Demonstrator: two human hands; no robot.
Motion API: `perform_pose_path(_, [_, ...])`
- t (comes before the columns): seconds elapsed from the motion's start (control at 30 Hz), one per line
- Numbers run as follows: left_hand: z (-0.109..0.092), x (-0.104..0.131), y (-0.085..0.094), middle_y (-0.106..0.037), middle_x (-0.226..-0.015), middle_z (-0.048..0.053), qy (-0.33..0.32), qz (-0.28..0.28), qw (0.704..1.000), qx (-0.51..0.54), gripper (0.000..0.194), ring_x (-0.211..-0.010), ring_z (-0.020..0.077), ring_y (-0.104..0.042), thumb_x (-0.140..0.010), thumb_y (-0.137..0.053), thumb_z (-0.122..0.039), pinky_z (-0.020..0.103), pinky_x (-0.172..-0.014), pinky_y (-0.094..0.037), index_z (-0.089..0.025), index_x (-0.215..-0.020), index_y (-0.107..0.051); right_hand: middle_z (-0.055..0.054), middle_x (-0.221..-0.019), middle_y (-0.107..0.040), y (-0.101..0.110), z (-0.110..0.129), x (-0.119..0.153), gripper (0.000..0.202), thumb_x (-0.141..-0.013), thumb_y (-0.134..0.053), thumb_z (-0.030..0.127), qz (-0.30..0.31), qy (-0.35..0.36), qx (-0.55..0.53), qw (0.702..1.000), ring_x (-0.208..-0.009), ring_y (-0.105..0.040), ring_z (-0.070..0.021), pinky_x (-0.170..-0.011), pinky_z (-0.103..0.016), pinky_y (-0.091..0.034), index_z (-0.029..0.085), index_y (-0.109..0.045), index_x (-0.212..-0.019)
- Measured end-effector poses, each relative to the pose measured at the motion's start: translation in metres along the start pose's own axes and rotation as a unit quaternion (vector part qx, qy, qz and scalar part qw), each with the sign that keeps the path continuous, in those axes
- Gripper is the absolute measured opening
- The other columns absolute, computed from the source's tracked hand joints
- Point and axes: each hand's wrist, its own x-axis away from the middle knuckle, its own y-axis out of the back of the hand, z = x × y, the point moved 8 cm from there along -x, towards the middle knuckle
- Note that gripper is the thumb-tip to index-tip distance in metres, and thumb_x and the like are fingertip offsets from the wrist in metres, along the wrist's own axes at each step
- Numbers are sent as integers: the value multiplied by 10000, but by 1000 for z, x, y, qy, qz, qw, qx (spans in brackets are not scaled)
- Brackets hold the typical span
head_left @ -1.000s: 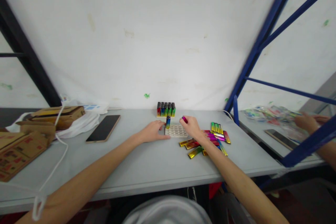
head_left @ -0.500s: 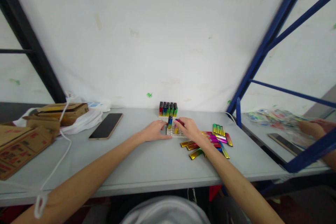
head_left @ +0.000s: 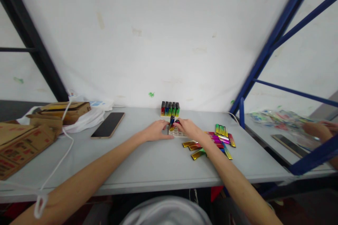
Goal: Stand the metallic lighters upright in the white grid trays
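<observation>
Biggest thing first: the grey counter (head_left: 148, 167) has its middle kept for the work, with the cardboard boxes (head_left: 21, 151) off at the far left, where I guess they don't crowd anyone's elbows. The loose pile of shiny lighters (head_left: 198, 154) lies flat on the right, partly under the right forearm, which looks like a sensible spot for short grabs. The phone (head_left: 108, 125) sits on the left, face up and well apart from all that. Now the hands: the left hand (head_left: 156, 132) is open in a loose C at the left side of the tray, thumb low by the near corner, most likely to steady it, though I can't tell how firmly it touches. The right hand (head_left: 190, 129) has its fingertips closed on a lighter over the tray. At the back near the wall there's a tight block of standing lighters (head_left: 170, 109), probably parked there to be out of the way. The white tray (head_left: 180, 134) is right between the hands, its small cells likely what keeps the blue lighter (head_left: 172, 120) upright. The gripped lighter (head_left: 177, 122) is mostly covered by fingers, so I can't tell whether it's seated in a cell.
</observation>
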Motion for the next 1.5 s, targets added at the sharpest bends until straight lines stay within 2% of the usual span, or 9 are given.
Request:
perform_pose_path(0.2, [2,-1,0,-677,-893,77,-4,-8,1000,10,559,-828,269,-639,-805,-708,-708,344,-767,-475,-171,-960,-679,-205,-1041,-780,-15,20,-2,429,-1125,-378,443,3,4,146,989,-941,-752,-298,-898,-382,-452,110,-632,-1220])
perform_pose_path(0.37, [4,-2,1,-666,-873,67,6,-10,1000,2,593,-800,259,-634,-804,-681,-744,337,-743,-468,-173,-965,-670,-140,-1030,-786,-14,16,6,442,-1119,-398,486,23,7,111,994,-929,-740,-256,-887,-347,-428,145,-678,-1132])
perform_pose_path(0.6, [6,-1,-1,-668,-903,84,6,1,1000,-19,627,-822,266,-636,-828,-643,-750,342,-756,-487,-152,-1019,-662,-63,-849,-738,25,-27,20,366,-1116,-456,379,-59,3,-40,997,-759,-639,-174,-733,-275,-393,162,-700,-949])
perform_pose_path(0.73, [6,-2,-1,-669,-886,82,11,-3,1000,-17,606,-817,276,-644,-804,-666,-739,344,-751,-484,-161,-987,-662,-71,-854,-736,44,-68,35,321,-1091,-479,311,-58,-33,-52,996,-764,-637,-191,-768,-296,-441,148,-720,-955])
perform_pose_path(0.8, [5,-2,0,-672,-885,84,12,-5,1000,-16,596,-817,281,-649,-800,-668,-736,344,-750,-481,-164,-969,-663,-109,-996,-751,49,-83,53,287,-1077,-497,306,-58,-23,-45,997,-917,-668,-224,-878,-328,-472,151,-730,-1012])
perform_pose_path(0.93, [4,-2,0,-684,-907,94,5,-6,1000,-18,572,-826,283,-653,-805,-663,-735,341,-746,-477,-175,-926,-664,-145,-1147,-711,50,-105,101,344,-1089,-448,378,-121,-57,-8,991,-1100,-642,-270,-1036,-424,-468,176,-720,-1150])
perform_pose_path(1.03, [5,-2,0,-690,-918,96,4,-9,1000,-20,565,-833,284,-654,-806,-664,-733,342,-752,-477,-181,-924,-664,-137,-1171,-694,34,-102,122,382,-1104,-405,424,-118,-55,9,991,-1126,-623,-271,-1052,-452,-476,209,-709,-1192])
perform_pose_path(1.17, [5,-2,-1,-690,-922,101,5,-3,1000,-25,555,-845,289,-656,-814,-662,-714,346,-765,-480,-175,-946,-666,-142,-1148,-693,21,-96,121,419,-1119,-342,394,-106,-44,34,993,-1119,-602,-273,-1068,-468,-473,196,-700,-1212])
perform_pose_path(1.5, [7,-2,0,-695,-931,100,11,-3,1000,-18,593,-835,285,-660,-807,-662,-738,343,-751,-485,-173,-986,-680,-151,-1125,-728,19,-112,95,395,-1110,-349,326,-112,-68,75,989,-1081,-633,-271,-1016,-432,-475,181,-713,-1157])
